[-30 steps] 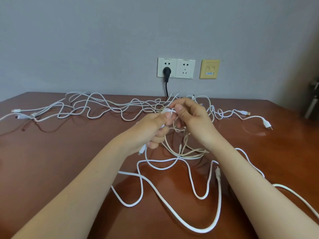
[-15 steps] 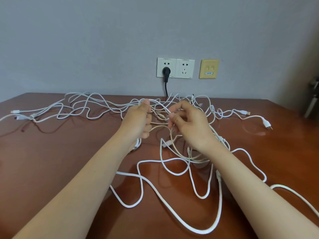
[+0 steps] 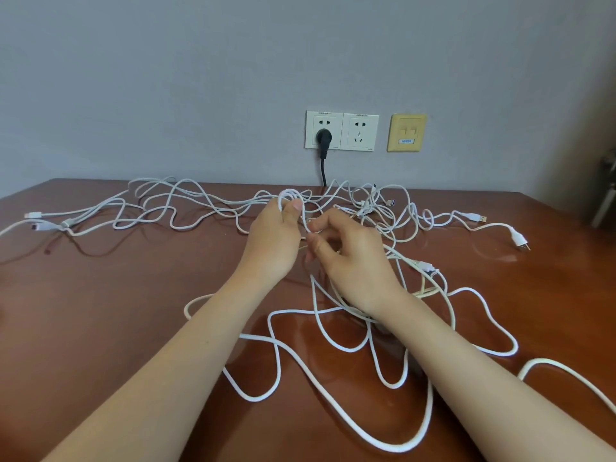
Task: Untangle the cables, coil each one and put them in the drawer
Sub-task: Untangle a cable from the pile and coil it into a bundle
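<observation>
While the cables (image 3: 186, 208) lie mostly tangled across the table (image 3: 100, 311), the task is judged to be at an early stage. The left hand (image 3: 271, 243) is raised over the middle of the table, its grip closed, thumb and fingers curled round a small coil (image 3: 290, 196) of thin white cable, a few turns only. The right hand (image 3: 356, 265), just beside it, has its fingers curled, and its grip appears to pinch a thin strand (image 3: 310, 229) leading toward that coil. Still uncoiled are the thick white cable (image 3: 336, 391) looped in the foreground, the strands spread to the left, and the lead ending in the pronged plug (image 3: 518, 240) at the right. No finished coil lies set aside on the table, and the drawer is not in view.
</observation>
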{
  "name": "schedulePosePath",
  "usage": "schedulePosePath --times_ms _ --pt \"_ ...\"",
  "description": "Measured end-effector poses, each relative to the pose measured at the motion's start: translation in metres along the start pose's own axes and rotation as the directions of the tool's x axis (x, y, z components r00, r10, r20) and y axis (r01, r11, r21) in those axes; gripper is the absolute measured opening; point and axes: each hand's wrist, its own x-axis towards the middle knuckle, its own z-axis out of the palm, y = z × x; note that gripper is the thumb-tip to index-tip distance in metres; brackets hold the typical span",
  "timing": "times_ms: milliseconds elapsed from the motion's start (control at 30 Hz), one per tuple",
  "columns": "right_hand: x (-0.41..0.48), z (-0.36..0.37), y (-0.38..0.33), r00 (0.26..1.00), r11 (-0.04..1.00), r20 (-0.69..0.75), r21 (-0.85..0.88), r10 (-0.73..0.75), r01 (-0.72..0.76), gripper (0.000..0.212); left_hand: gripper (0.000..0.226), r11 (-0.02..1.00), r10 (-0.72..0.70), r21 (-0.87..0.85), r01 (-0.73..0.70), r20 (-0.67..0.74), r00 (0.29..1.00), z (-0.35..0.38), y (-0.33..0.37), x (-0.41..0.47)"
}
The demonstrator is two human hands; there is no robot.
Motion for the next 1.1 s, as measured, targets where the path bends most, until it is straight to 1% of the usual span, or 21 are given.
schedulePosePath --times_ms 133,267,333,367,467,600,633,667,700,767,833,900,933,967,1033,1100 --pt "0.000 0.001 0.000 1.000 1.000 0.003 -0.003 0.021 -0.021 0.015 0.033 0.999 0.045 -0.014 -0.044 0.007 0.999 0.001 0.002 -0.001" --pt "0.000 0.001 0.001 1.000 1.000 0.009 -0.008 0.019 -0.019 0.016 0.025 0.990 0.088 0.104 -0.090 0.018 0.996 0.000 0.004 -0.003" --pt "0.000 0.002 0.002 1.000 0.999 0.012 -0.034 0.007 -0.007 0.016 0.024 0.986 0.096 0.132 -0.097 0.013 0.995 -0.001 0.003 -0.004" --pt "0.001 0.001 0.001 1.000 0.999 0.011 -0.042 0.008 -0.008 0.016 0.026 0.990 0.082 0.118 -0.082 0.005 0.997 0.000 0.003 -0.003" --pt "0.004 -0.002 0.001 0.999 0.999 0.007 -0.029 0.046 -0.046 0.013 0.036 1.000 -0.007 -0.022 0.007 0.003 1.000 0.000 0.003 -0.001" --pt "0.003 -0.004 0.002 0.999 0.997 0.026 -0.068 0.031 -0.030 0.006 0.038 0.972 -0.135 -0.195 0.134 0.010 0.991 -0.003 0.008 -0.003" --pt "0.002 -0.004 0.001 0.999 0.996 0.039 -0.091 0.019 -0.015 0.004 0.038 0.947 -0.176 -0.270 0.176 0.023 0.984 -0.003 0.009 -0.003" --pt "0.002 -0.004 -0.001 0.999 0.993 0.054 -0.120 0.007 0.000 0.005 0.037 0.901 -0.221 -0.373 0.222 0.047 0.974 -0.004 0.010 -0.003" --pt "0.001 -0.004 -0.003 0.997 0.989 0.076 -0.149 0.002 0.010 0.008 0.035 0.829 -0.266 -0.489 0.271 0.081 0.961 -0.005 0.011 -0.002" --pt "0.000 -0.005 -0.006 0.993 0.979 0.118 -0.202 0.028 -0.004 0.008 0.030 0.632 -0.334 -0.692 0.348 0.162 0.929 -0.008 0.012 0.000" --pt "-0.001 -0.007 -0.006 0.981 0.959 0.174 -0.280 0.089 -0.037 0.013 0.032 0.470 -0.359 -0.813 0.343 0.179 0.916 -0.014 0.013 0.006" --pt "-0.002 -0.009 -0.005 0.963 0.934 0.231 -0.354 0.136 -0.047 0.026 0.037 0.347 -0.390 -0.885 0.311 0.166 0.906 -0.023 0.011 0.013" --pt "-0.002 -0.010 -0.005 0.957 0.921 0.254 -0.389 0.140 -0.031 0.031 0.039 0.313 -0.407 -0.896 0.314 0.172 0.897 -0.027 0.009 0.016" --pt "-0.002 -0.011 -0.005 0.955 0.908 0.268 -0.419 0.128 -0.004 0.033 0.040 0.311 -0.423 -0.892 0.329 0.180 0.888 -0.031 0.008 0.019" --pt "-0.002 -0.013 -0.007 0.962 0.890 0.259 -0.454 0.082 0.046 0.032 0.040 0.350 -0.448 -0.863 0.363 0.186 0.874 -0.037 0.004 0.022" --pt "-0.001 -0.016 -0.007 0.980 0.900 0.200 -0.430 0.018 0.071 0.026 0.038 0.400 -0.455 -0.832 0.383 0.182 0.871 -0.038 0.001 0.022"
